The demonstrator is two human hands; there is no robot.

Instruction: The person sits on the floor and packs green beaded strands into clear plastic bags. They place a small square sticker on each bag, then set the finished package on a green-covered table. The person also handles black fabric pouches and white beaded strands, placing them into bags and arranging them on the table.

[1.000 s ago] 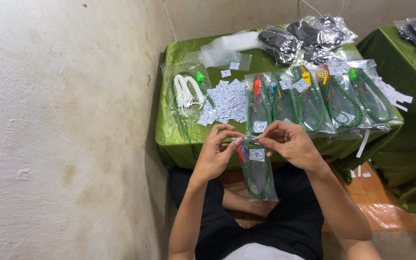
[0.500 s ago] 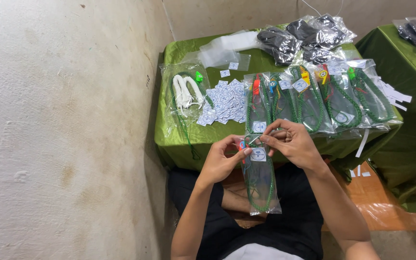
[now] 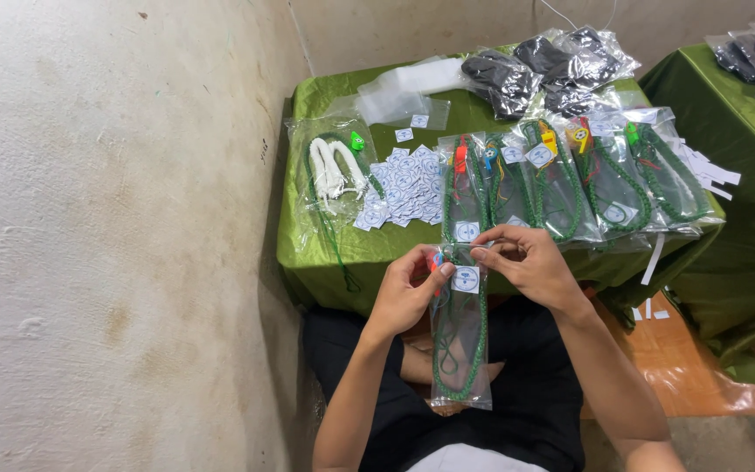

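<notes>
Two hands are working one clear bag (image 3: 460,350) of green cord above the lap. Left hand (image 3: 408,293) and right hand (image 3: 530,262) are both pinching its top edge, letting it hang straight. Finished bags (image 3: 570,179) are lying in a row on the green table (image 3: 325,253), beside loose labels (image 3: 404,188).

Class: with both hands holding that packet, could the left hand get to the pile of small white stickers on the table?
Probably yes: the stickers lie uncovered just beyond the left hand, but it grips the packet.

Left hand (image 3: 408,293) and right hand (image 3: 526,262) pinching clear bag (image 3: 460,350) of green cord, green table (image 3: 342,253) behind
</notes>
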